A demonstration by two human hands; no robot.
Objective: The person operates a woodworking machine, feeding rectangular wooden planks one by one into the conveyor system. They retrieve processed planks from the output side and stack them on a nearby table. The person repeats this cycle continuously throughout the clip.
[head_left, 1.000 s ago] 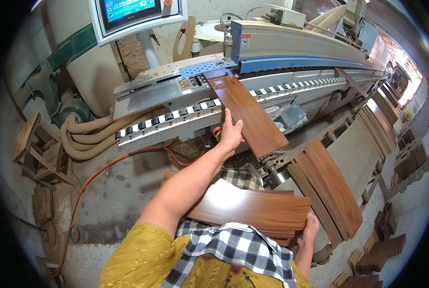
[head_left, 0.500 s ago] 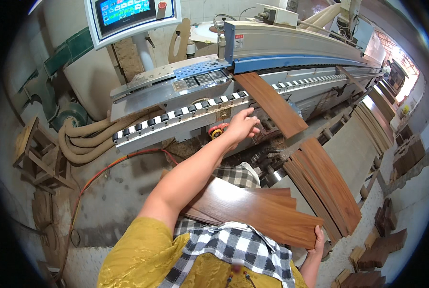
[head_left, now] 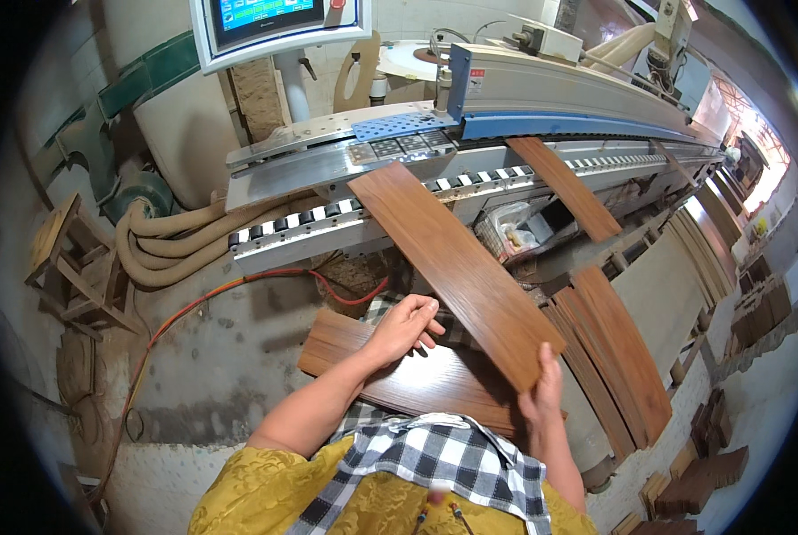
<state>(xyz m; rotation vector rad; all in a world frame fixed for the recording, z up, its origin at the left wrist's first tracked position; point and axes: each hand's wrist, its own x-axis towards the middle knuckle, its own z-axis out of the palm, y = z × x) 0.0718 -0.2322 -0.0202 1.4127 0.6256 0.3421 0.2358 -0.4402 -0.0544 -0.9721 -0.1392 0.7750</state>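
The right hand (head_left: pixel 546 388) grasps the near right corner of a long brown wood-grain plank (head_left: pixel 461 276), which slants away from that grip, up and to the left, until its far end lies over the roller rail (head_left: pixel 305 223) of a long machine (whether that end rests on the rollers or floats just above them, I cannot tell). The left hand (head_left: pixel 403 330), to the left of the grip, is released and empty, its fingers loosely curled just beside the plank's left edge; I cannot tell whether they brush it. Below the left hand, and reaching back toward the gripping hand, lies a stack of similar planks (head_left: pixel 443 383), its top catching a bright glare. Just right of the grip, another pile of boards (head_left: pixel 626 348) leans out in a fan. Beyond the grip, farther up and to the right, a second plank (head_left: pixel 568 187) lies across the rail, with its near end jutting out, and a wire basket (head_left: pixel 513 227) with pale plastic inside sits between the two planks.
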